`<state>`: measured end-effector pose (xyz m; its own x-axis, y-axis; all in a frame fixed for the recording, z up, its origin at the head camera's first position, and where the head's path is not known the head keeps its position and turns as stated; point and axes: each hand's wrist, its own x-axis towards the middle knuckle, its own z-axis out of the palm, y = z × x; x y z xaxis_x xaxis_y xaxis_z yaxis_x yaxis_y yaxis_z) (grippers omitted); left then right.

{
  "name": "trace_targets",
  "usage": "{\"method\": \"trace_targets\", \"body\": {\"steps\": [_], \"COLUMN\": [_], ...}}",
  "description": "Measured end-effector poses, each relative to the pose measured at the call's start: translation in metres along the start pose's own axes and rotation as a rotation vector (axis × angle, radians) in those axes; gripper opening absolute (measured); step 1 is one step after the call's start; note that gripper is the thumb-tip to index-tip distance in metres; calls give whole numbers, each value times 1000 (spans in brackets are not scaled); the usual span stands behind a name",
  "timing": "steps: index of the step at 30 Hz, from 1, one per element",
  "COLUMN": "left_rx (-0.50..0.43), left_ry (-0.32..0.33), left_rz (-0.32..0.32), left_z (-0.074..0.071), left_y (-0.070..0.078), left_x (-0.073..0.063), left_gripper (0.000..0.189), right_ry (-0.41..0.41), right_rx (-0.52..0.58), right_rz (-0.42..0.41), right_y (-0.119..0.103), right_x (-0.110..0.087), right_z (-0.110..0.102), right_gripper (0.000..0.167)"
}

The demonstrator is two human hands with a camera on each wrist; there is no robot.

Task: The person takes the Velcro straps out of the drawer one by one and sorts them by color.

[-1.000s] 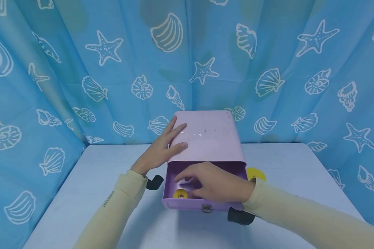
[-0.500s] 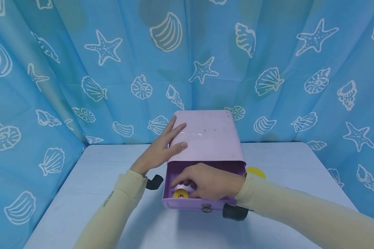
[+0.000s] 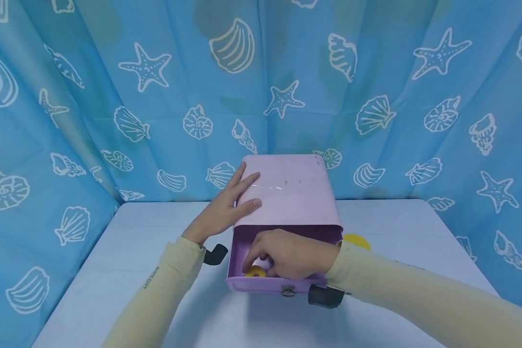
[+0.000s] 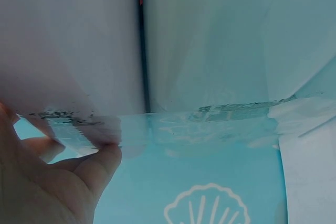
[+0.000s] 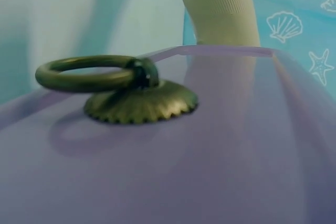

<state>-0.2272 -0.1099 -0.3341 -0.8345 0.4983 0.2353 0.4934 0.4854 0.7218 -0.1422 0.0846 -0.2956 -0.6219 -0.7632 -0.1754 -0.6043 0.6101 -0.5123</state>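
A light purple box (image 3: 287,191) stands on the table, its purple drawer (image 3: 239,256) pulled out at the front. My left hand (image 3: 219,210) rests on the box's left edge, fingers spread over the top; in the left wrist view, its fingers (image 4: 102,166) touch the box's side. My right hand (image 3: 287,253) reaches into the drawer. Its curled fingers hold a spool-like thing (image 3: 255,272) with a yellow end and a pale body, largely hidden by the hand. A brass ring pull (image 5: 89,74) on the drawer front fills much of the right wrist view.
A yellow disc-shaped thing (image 3: 356,240) lies right of the box, partly behind the right sleeve. A blue curtain (image 3: 261,96) with white shells hangs behind the white table (image 3: 156,232). The drawer's front wall (image 3: 261,286) rises before the right hand.
My right hand has moved slightly left and deeper into the drawer, its fingers closing round the yellow-ended thing, which has shifted a little right. The left hand has stayed still.
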Motion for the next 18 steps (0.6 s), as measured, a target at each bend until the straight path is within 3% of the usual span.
{"method": "trace_targets", "body": {"steps": [18], "left_rx": [5], "left_ry": [3], "left_rz": [-25], "left_z": [0], "left_y": [-1], "left_x": [1], "left_gripper": [70], "right_ry": [27], "right_rx": [12], "right_rz": [102], "right_y": [-6], "right_x": [0], "right_z": [0], "right_gripper": [33]}}
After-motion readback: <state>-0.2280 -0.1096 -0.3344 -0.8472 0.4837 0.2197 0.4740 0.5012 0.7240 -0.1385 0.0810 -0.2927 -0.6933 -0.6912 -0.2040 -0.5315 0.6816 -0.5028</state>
